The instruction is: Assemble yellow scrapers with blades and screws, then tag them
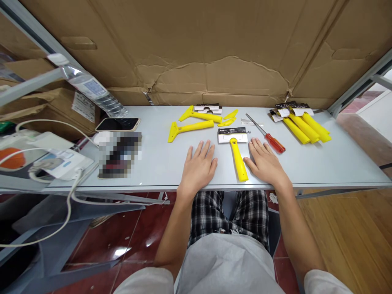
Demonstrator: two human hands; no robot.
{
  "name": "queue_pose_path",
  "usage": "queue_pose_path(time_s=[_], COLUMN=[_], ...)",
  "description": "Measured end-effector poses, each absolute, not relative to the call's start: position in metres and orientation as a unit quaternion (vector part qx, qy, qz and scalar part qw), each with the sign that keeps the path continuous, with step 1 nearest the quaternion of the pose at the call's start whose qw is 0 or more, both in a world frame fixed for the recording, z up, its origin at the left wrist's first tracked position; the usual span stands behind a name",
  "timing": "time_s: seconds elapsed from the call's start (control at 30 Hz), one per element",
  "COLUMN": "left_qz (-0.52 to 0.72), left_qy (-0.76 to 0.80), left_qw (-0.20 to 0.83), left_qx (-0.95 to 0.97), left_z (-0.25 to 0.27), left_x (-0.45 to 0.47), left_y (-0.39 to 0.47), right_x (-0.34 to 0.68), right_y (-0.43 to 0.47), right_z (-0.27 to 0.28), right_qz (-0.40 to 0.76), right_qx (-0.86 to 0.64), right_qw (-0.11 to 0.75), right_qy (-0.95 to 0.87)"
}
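l hand [199, 168] & r hand [265, 161] flat on tbl [159, 163], fingers spread, yellow scraper [238, 160] btwn

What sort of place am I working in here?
It looks like a makeshift indoor workstation: yellow plastic scrapers and a red-handled metal screwdriver lie on a long pale-grey table.

Grey tabletop [159, 165]: yellow scrapers [239, 161], red-handled screwdriver [270, 139], phone [118, 124], both hands [199, 165] palm-down
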State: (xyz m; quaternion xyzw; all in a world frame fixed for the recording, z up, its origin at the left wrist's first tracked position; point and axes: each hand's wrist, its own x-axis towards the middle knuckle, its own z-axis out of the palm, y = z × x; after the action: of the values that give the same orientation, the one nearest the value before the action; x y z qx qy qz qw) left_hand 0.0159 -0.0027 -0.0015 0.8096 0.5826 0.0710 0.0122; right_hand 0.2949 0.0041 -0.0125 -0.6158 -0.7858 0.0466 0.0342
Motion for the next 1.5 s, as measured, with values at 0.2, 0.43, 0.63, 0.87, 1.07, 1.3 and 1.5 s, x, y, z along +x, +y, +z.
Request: queue_pose_path(time_s=[0.2, 0.43, 0.63, 0.87, 1.07, 1.3, 1.5], left_qz=[0.073, 0.065, 0.066, 0.07, 0.076, 0.07, 0.08], left_qy=[0.583, 0.584, 0.584, 0.583, 0.584, 0.582, 0.58], left_qw=[0.015, 0.017, 0.012, 0.015, 0.014, 0.015, 0.015], left_qx=[0.809, 0.809, 0.809, 0.81, 0.808, 0.81, 0.811], left_z=[-0.001, 0.0, 0.0, 0.0, -0.001, 0.001, 0.001], left_x=[0.016, 0.016, 0.016, 0.016, 0.016, 0.017, 0.016], left_y=[-0.003, -0.003, -0.003, -0.004, -0.004, -0.004, -0.004], right_x=[0.297, 0.295, 0.295, 0.296, 0.295, 0.296, 0.281], right_y=[0.005, 0.004, 0.003, 0.004, 0.003, 0.005, 0.005], right_z=[-0.018, -0.013, -0.013, -0.015, -0.014, -0.008, 0.022], right_qz=[0.038, 0.043, 0.045, 0.041, 0.04, 0.06, 0.066], right_qx=[-0.607, -0.614, -0.614, -0.613, -0.613, -0.613, -0.633], right_qw=[0.06, 0.043, 0.041, 0.047, 0.047, 0.048, 0.082], right_qy=[-0.791, -0.787, -0.787, -0.787, -0.788, -0.786, -0.767])
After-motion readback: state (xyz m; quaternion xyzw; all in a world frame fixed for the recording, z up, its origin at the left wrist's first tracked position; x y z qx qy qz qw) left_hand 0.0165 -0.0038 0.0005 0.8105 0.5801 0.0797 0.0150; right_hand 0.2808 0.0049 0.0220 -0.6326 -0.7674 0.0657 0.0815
